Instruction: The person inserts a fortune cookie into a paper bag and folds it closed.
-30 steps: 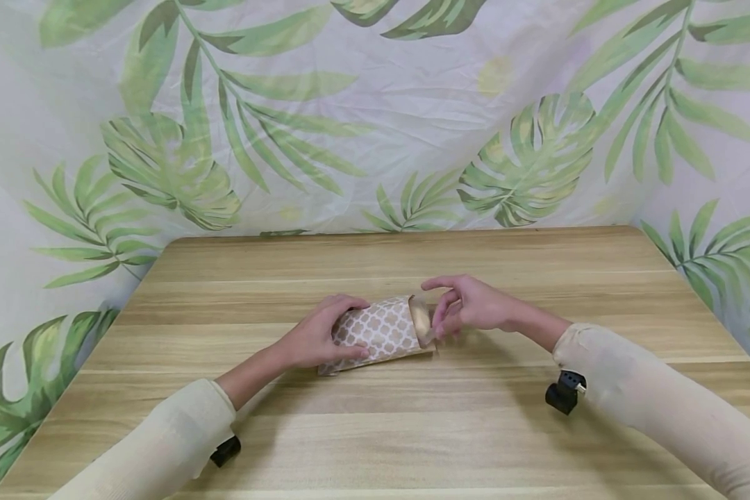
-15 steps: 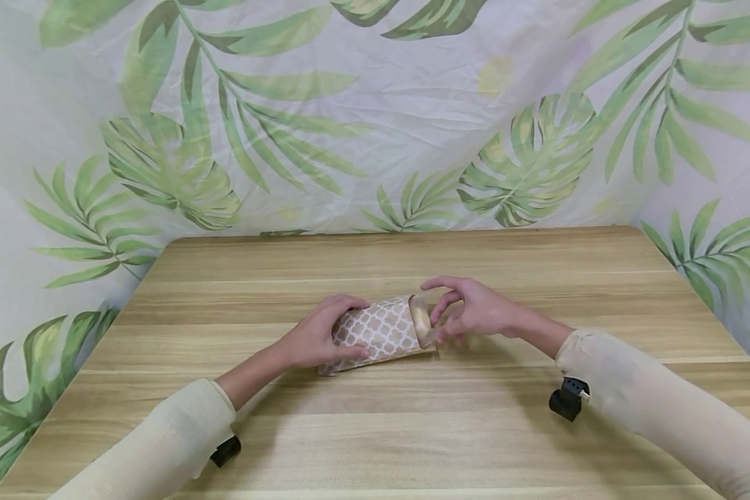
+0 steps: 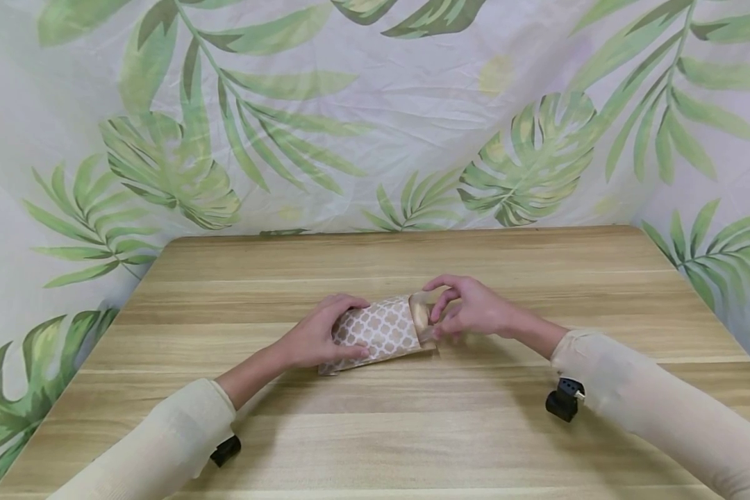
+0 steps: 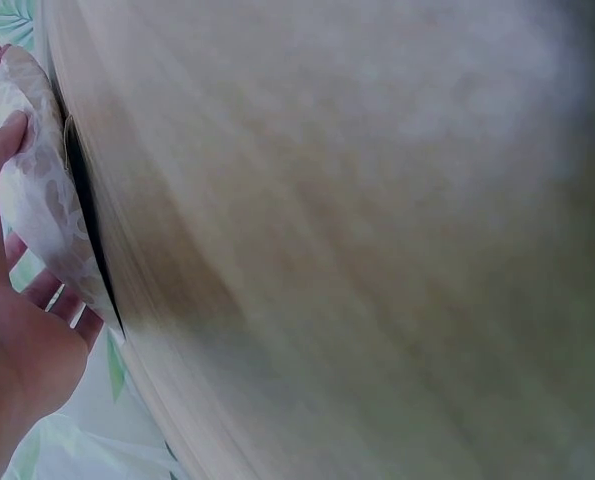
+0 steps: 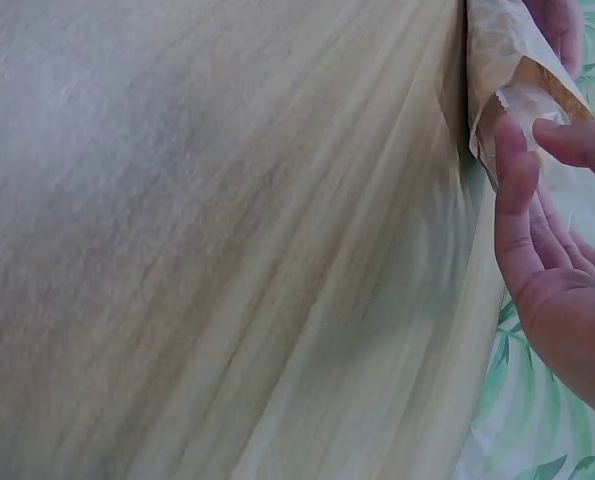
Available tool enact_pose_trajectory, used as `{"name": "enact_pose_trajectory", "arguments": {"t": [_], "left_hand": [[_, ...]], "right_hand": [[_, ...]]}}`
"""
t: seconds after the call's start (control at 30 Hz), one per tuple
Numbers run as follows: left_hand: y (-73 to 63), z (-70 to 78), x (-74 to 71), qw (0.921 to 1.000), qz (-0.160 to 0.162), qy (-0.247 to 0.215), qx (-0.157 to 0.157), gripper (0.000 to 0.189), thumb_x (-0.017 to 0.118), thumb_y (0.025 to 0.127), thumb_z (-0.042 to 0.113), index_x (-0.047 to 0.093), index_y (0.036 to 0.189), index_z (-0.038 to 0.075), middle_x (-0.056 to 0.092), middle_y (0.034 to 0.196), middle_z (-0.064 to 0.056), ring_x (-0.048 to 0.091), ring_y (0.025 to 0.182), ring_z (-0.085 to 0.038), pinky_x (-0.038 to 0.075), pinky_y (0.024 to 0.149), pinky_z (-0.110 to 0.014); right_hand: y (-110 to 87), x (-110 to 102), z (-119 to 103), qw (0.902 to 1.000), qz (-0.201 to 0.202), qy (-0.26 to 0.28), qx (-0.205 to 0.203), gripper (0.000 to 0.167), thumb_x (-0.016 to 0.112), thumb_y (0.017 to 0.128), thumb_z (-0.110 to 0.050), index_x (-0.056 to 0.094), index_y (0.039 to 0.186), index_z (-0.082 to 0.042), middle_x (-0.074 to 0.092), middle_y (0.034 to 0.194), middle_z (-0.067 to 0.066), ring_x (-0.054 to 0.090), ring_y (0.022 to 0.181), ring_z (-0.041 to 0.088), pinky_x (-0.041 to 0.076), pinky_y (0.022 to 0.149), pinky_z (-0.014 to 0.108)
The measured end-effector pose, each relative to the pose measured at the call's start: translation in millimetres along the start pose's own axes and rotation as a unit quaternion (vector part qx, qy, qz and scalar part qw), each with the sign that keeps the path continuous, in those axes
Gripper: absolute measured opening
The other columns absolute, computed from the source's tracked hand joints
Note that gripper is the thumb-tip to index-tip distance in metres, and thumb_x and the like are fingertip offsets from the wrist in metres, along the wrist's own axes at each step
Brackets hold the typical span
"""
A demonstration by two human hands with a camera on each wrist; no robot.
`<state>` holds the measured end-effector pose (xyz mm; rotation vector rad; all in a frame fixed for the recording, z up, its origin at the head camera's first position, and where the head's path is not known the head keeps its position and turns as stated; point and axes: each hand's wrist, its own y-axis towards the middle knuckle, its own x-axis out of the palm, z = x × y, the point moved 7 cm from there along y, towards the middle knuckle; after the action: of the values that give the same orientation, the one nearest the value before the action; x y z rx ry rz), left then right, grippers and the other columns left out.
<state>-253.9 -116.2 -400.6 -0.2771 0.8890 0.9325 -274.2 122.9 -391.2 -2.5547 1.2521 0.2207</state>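
Note:
A brown paper bag (image 3: 378, 326) with a white lattice print lies on its side at the middle of the table. My left hand (image 3: 315, 337) grips its closed end, thumb on the near side and fingers over the far side. From the bag's mouth, which faces right, a beige item in a clear plastic wrapper (image 3: 422, 317) sticks out a little; its kind is hard to tell. My right hand (image 3: 475, 305) is at that mouth, curled fingers and thumb pinching the wrapper's end. The right wrist view shows these fingertips (image 5: 517, 170) against the bag's opening (image 5: 522, 85). Most of the wrapped item is hidden inside.
The wooden table (image 3: 375, 430) runs back to a hanging leaf-print cloth (image 3: 375, 125). Black wrist cameras hang below both sleeves, one under the right sleeve (image 3: 650, 396) and one under the left sleeve (image 3: 162, 437).
My right hand has shifted slightly and its fingers have closed in on the wrapper's end at the bag's mouth. The left hand and the bag have stayed in place.

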Motion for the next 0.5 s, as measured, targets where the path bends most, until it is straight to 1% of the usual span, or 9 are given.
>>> {"name": "enact_pose_trajectory", "arguments": {"t": [0.1, 0.27, 0.37, 0.5], "left_hand": [[0.3, 0.3, 0.0, 1.0000, 0.001, 0.001, 0.000, 0.075, 0.089, 0.080, 0.040, 0.058, 0.141, 0.008, 0.058, 0.142, -0.010, 0.052, 0.133, -0.031, 0.042, 0.113, -0.055], [0.7, -0.1, 0.1, 1.0000, 0.002, 0.003, 0.001, 0.075, 0.089, 0.080, 0.039, 0.058, 0.141, 0.008, 0.058, 0.143, -0.009, 0.052, 0.133, -0.030, 0.042, 0.112, -0.055], [0.7, -0.2, 0.1, 1.0000, 0.002, 0.005, 0.002, 0.076, 0.089, 0.080, 0.039, 0.058, 0.141, 0.008, 0.058, 0.142, -0.010, 0.052, 0.133, -0.030, 0.043, 0.112, -0.055], [0.7, 0.4, -0.1, 1.0000, 0.002, 0.006, 0.001, 0.076, 0.089, 0.080, 0.039, 0.057, 0.141, 0.007, 0.059, 0.142, -0.010, 0.053, 0.132, -0.030, 0.043, 0.112, -0.055]], "right_hand": [[0.9, 2.4, -1.0, 1.0000, 0.000, 0.004, -0.008, 0.070, 0.072, 0.083, 0.015, 0.041, 0.145, 0.011, 0.065, 0.098, 0.019, 0.075, 0.080, 0.031, 0.059, 0.061, 0.031], [1.6, 6.3, -0.9, 0.9999, 0.007, 0.011, -0.008, 0.071, 0.072, 0.083, 0.016, 0.042, 0.146, 0.013, 0.067, 0.100, 0.021, 0.075, 0.081, 0.029, 0.060, 0.064, 0.029], [3.8, 9.8, -1.2, 0.9998, 0.009, 0.006, -0.018, 0.071, 0.074, 0.082, 0.016, 0.042, 0.146, 0.014, 0.069, 0.101, 0.022, 0.075, 0.080, 0.025, 0.059, 0.062, 0.029], [6.2, 13.8, -1.8, 0.9997, 0.014, 0.008, -0.020, 0.074, 0.076, 0.082, 0.017, 0.043, 0.147, 0.013, 0.071, 0.102, 0.021, 0.074, 0.078, 0.021, 0.057, 0.058, 0.028]]}}
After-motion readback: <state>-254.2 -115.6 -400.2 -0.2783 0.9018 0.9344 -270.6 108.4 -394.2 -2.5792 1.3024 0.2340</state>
